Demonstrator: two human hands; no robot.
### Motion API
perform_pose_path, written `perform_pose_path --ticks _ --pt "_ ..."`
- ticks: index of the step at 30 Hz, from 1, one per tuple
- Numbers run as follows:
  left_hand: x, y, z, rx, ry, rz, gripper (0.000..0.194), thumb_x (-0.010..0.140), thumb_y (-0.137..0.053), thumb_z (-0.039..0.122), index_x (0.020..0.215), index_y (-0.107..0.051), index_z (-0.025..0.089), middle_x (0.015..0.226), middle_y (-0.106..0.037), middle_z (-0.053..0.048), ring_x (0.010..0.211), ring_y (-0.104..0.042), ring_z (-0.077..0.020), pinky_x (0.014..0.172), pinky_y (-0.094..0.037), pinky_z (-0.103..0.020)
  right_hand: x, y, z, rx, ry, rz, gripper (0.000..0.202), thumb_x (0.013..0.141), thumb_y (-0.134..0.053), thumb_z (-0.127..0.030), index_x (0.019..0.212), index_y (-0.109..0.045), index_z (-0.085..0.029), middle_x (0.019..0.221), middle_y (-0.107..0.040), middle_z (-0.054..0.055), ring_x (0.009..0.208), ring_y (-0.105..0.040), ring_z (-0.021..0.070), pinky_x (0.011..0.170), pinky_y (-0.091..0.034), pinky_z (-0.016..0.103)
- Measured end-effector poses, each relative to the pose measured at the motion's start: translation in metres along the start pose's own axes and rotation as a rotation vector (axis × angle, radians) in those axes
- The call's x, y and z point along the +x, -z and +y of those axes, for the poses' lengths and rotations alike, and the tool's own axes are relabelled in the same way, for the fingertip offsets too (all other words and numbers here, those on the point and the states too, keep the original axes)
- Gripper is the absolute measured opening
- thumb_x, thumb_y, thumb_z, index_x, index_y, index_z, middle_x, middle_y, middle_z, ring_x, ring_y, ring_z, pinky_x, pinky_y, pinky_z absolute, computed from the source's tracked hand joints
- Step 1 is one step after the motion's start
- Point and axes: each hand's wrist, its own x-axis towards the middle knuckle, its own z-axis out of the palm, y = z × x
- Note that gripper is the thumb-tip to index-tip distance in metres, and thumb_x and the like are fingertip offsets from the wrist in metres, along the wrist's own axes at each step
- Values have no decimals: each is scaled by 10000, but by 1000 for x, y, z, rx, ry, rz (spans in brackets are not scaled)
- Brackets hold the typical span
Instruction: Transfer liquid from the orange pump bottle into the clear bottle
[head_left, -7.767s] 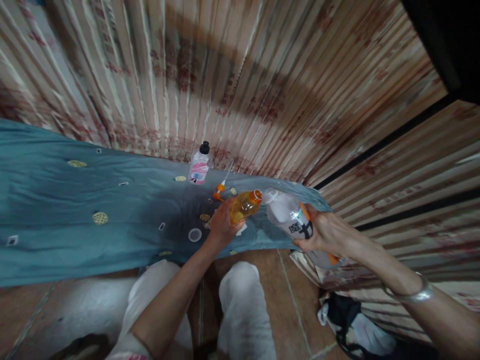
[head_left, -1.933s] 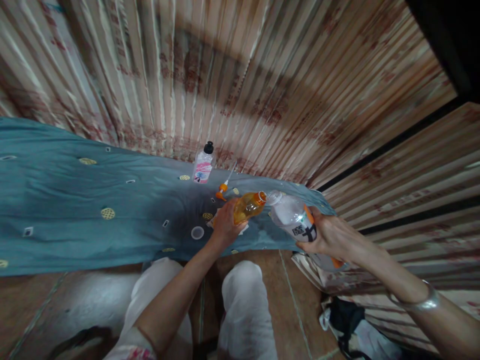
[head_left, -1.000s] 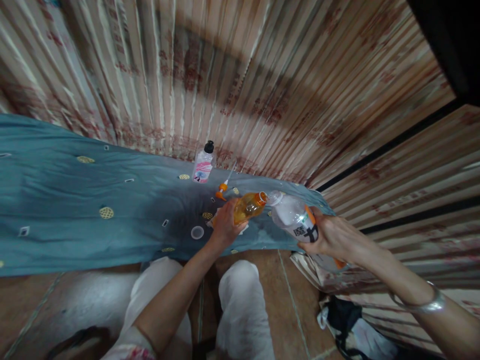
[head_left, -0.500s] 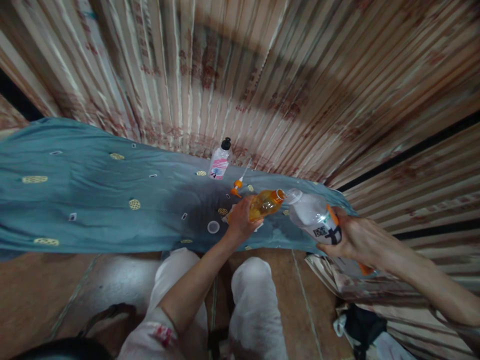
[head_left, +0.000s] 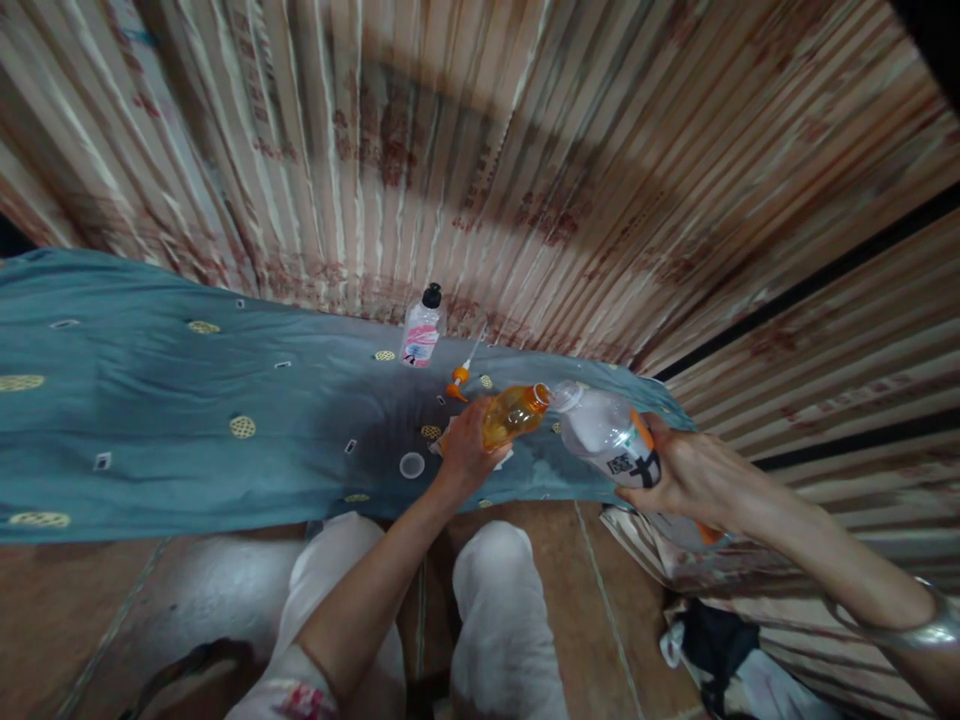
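Observation:
My left hand (head_left: 463, 452) is wrapped round an orange see-through bottle (head_left: 513, 415), tilted with its uncapped mouth toward the right. My right hand (head_left: 681, 468) grips a large clear plastic bottle (head_left: 600, 425) with an orange and white label, tipped so that its neck meets the orange bottle's mouth. Whether liquid passes between them I cannot make out. Behind my left hand an orange pump top (head_left: 459, 377) with a thin clear tube lies on the cloth. A small round whitish cap (head_left: 412, 465) lies left of that hand.
A clear bottle with black cap and pink label (head_left: 422, 330) stands at the back of the teal cloth (head_left: 165, 400). Pleated curtains (head_left: 450, 130) hang behind and to the right. Below are my knees (head_left: 491, 570), the tiled floor (head_left: 592, 620) and a black-and-white bundle (head_left: 712, 640).
The whole view has shifted slightly, so things appear further left. Both hands keep their hold, and the two bottle mouths stay together.

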Motion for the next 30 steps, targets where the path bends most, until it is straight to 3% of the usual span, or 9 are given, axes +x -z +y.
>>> perform_pose_path --ticks 12,16,30 --pt "1 -2 -5 1 -7 1 653 664 -727 190 1243 -425 185 1223 -598 -129 1144 -587 -296 991 -481 -497 1 -2 0 36 -4 33 401 740 -556 -465 987 -454 -166 653 -615 40 559 -622 236 514 -332 296" --pt "1 -1 -4 -12 17 -8 641 665 -725 203 1236 -433 193 1218 -599 -123 1140 -588 -297 990 -480 -502 0 0 -3 71 -3 25 313 761 -544 -415 949 -460 -180 662 -625 46 545 -602 216 526 -347 306" --pt "2 1 -2 -28 7 -10 648 678 -731 202 1255 -437 200 1218 -598 -117 1133 -589 -294 993 -477 -493 -1 2 -5 31 1 31 400 769 -537 -464 999 -465 -144 660 -630 60 578 -641 249 516 -314 286"
